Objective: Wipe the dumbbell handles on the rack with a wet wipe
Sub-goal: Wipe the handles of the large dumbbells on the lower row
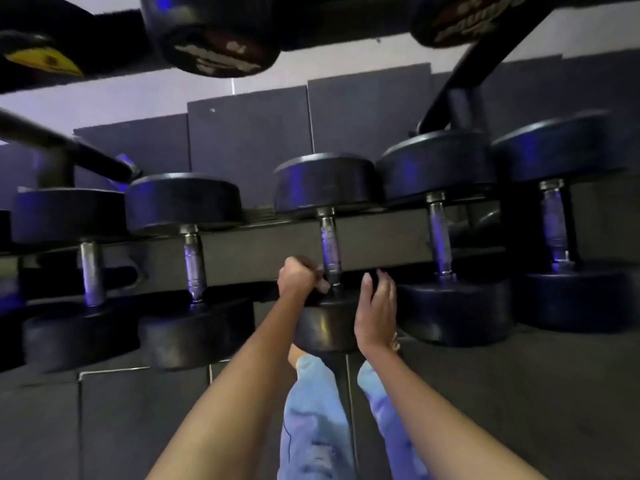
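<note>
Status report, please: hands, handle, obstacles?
Left hand fisted at base of middle dumbbell handle, pale scrap at thumb, likely wet wipe. Right hand open beside near head. Handle unobstructed.

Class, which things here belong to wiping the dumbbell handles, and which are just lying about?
Belong to the job: middle dumbbell handle; other handles in that row; rack; left hand, curled beside the middle handle; right hand, open.
Just lying about: dumbbells on the upper shelf; wall pads.
</note>
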